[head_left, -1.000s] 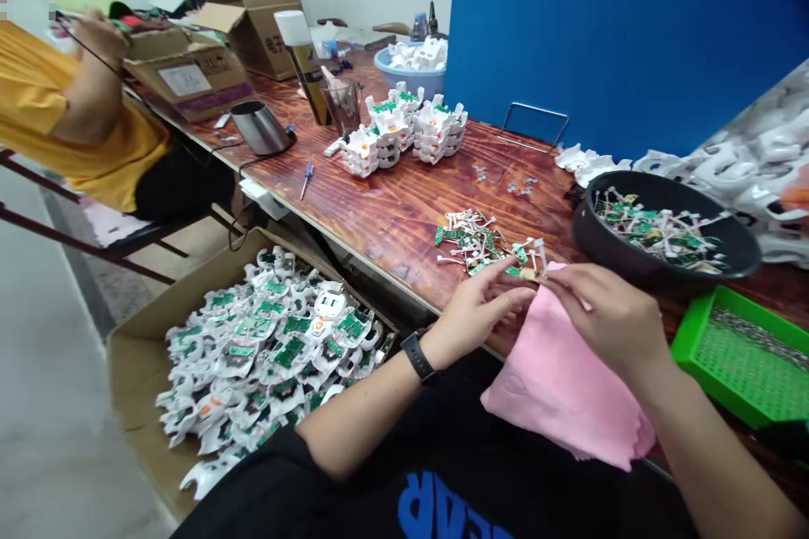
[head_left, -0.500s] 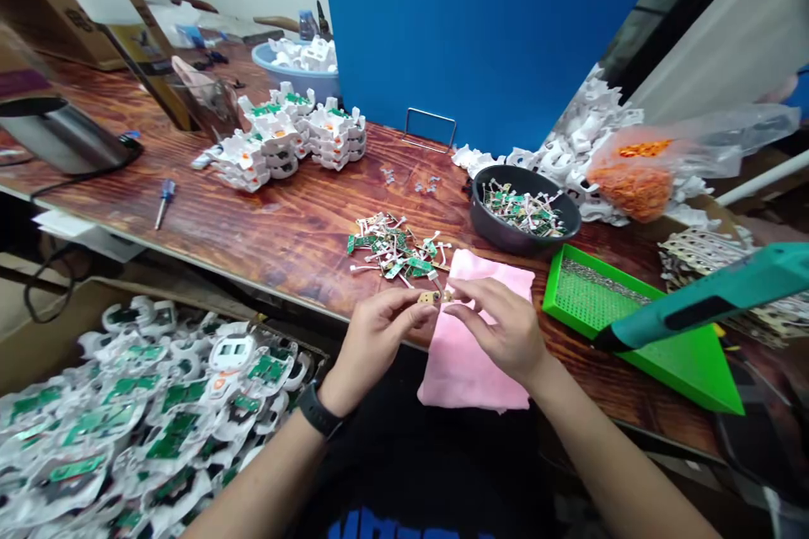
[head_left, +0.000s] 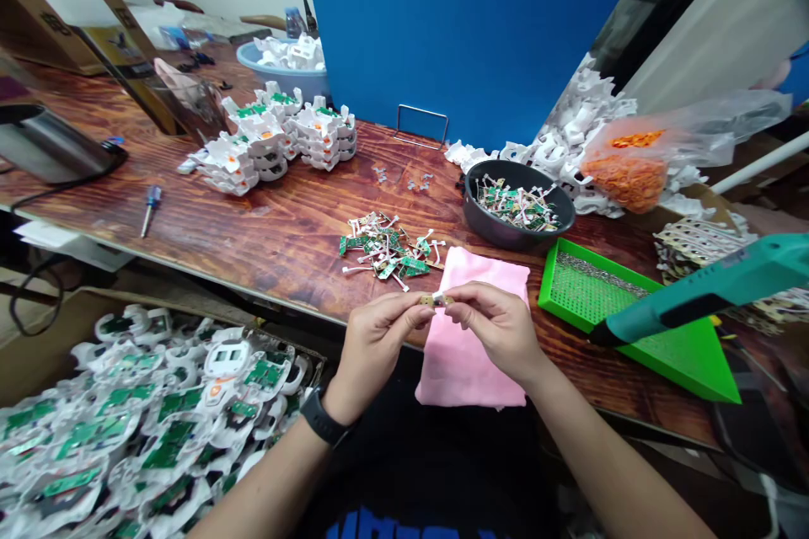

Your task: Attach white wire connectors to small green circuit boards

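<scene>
Between my two hands is a small tan circuit board with a white part at its middle. Thumb and forefinger of my left hand pinch its left end. At the right end, the thumb and fingertips of my right hand are closed on it too. Both hands are raised over the near table edge, at the left side of a pink cloth. Just beyond them lies a loose pile of small green circuit boards with white-plugged wires. My fingers cover the board's ends.
A black bowl of wired boards stands behind the cloth. To the right, a green tray holds tiny metal pieces, with a teal electric screwdriver across it. Stacked white housings and a screwdriver are left; a box of housings sits below.
My right fingers have drawn in and straightened along the board, whose white middle part now shows more clearly. The whole view has shifted slightly.
</scene>
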`<state>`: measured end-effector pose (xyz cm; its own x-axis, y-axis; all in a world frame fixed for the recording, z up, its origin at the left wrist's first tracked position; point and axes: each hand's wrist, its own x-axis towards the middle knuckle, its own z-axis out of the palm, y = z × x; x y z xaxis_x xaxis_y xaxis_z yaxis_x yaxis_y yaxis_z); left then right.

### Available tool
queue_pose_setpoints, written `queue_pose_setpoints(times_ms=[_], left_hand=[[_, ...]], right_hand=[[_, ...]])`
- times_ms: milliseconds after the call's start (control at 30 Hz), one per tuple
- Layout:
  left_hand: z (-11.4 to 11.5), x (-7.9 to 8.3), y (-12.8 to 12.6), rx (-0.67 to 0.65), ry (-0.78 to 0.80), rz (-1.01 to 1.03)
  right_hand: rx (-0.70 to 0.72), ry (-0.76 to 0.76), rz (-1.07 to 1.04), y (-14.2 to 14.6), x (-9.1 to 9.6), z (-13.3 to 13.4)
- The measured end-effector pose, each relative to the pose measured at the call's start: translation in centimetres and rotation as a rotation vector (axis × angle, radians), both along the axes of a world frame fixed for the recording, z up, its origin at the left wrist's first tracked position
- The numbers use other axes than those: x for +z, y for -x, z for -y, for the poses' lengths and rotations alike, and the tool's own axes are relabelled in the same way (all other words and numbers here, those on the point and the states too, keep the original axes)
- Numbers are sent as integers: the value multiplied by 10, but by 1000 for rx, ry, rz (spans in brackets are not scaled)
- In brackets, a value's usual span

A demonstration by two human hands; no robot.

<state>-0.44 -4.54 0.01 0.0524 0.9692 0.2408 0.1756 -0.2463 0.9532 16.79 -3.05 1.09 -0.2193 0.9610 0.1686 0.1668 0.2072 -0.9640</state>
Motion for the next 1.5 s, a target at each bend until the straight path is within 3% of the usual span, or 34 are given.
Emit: queue_pose_setpoints(times_ms=[267, 333, 400, 500, 600, 700, 767, 867, 933, 1067, 1167, 1233, 1333, 1400, 1500], left_hand=[[-2, 2, -5, 24, 64, 65], [-4, 1, -6, -3, 128, 140], [-6, 0, -7, -23, 179, 189], [-6, -2, -5, -10, 213, 110], [-4, -7, 0, -15, 255, 44], [-3, -14, 6, -5, 304, 73], [-4, -18, 9, 21, 330, 108], [-5, -20, 13, 51, 357, 179], [-6, -22, 16, 72, 358, 210], [-8, -27, 22, 112, 333, 187], [-11, -29, 26, 95, 248, 104], [-14, -26, 28, 65, 121, -6], [-18, -18, 29, -12, -47, -153], [-20, -14, 30, -71, -66, -187], [-20, -10, 28, -70, -47, -184]], right_hand=[[-31, 60, -67, 7, 2, 1], [-113, -13, -24, 0, 8, -10], [-310, -148, 56, -17, 14, -32], [-712, -423, 352, -54, 18, -74], [-771, -482, 856, -76, 14, -102], [-783, -508, 1034, -61, 5, -98], [-662, -553, 994, -35, -4, -86], [-173, -577, 918, 3, -18, -69], [-21, -549, 909, 19, -28, -65], [10, -497, 833, 24, -38, -70], [-44, -420, 618, 18, -33, -71], [-30, -254, 400, 16, -26, -66], [129, 112, 117, 13, -15, -56], [233, 291, -5, 12, -10, -49], [301, 405, -122, 11, -7, -40]])
